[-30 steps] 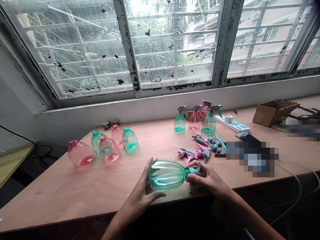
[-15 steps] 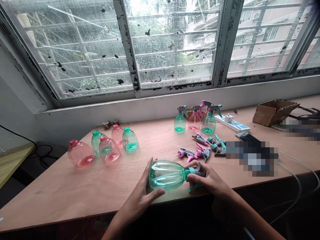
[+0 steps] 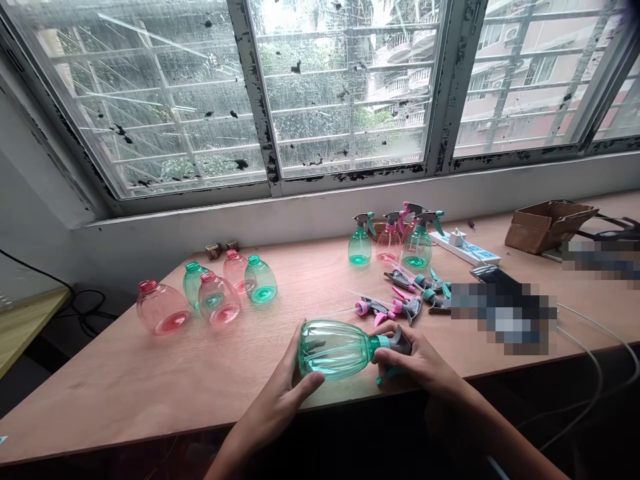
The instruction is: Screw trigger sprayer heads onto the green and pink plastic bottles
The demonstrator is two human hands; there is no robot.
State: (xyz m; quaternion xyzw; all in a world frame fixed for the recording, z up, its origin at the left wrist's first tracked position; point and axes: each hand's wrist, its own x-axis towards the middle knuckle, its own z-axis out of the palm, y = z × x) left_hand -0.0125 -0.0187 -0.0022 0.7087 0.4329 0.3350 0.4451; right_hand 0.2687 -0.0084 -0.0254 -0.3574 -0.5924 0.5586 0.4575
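At the near edge of a wooden surface (image 3: pixel 150 373), a green bottle (image 3: pixel 335 348) lies on its side, its base clasped in the left hand (image 3: pixel 285 400); the right hand (image 3: pixel 420 363) is closed around the spray head (image 3: pixel 397 341) at its neck.

The bottle (image 3: pixel 336 349) is clear teal-green plastic with a rounded, ribbed body. It is empty and lies on its side, base to the left and neck to the right, just over the near edge of the table (image 3: pixel 150 387). The left hand (image 3: pixel 287 395) cups its base. A spray head (image 3: pixel 399 339) sits on the neck: grey top, teal collar, teal trigger pointing down. The right hand (image 3: pixel 421 363) wraps around the spray head, hiding much of it.
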